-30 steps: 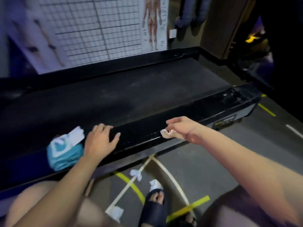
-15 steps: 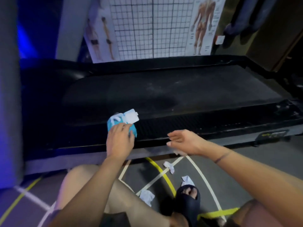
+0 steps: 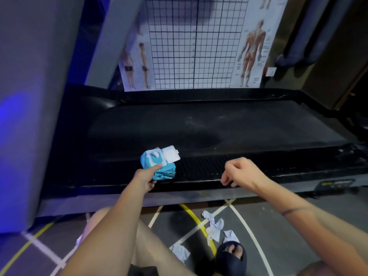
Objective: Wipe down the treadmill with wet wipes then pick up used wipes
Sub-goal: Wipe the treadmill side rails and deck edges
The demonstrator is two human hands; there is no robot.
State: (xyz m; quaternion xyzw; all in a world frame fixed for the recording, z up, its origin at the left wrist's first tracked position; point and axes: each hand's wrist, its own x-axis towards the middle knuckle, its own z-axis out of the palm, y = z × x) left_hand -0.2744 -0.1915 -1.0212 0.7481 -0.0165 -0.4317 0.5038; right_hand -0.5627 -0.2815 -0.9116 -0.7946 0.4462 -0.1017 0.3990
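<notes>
As your left hand (image 3: 145,179) gripped the wipes pack (image 3: 161,168) at the treadmill (image 3: 219,132), your right hand (image 3: 242,172) hung empty, fingers (image 3: 224,179) loosely curled, apparently next to draw a fresh wipe.

Gym: we logged a black rubber-belted treadmill (image 3: 199,132), a white muscle-anatomy wall poster (image 3: 252,50), and yellow and white painted floor lines (image 3: 192,214).

left hand (image 3: 146,177) — now grips wipes pack (image 3: 159,166) | right hand (image 3: 239,172) emptied (fingers loosely curled)
</notes>
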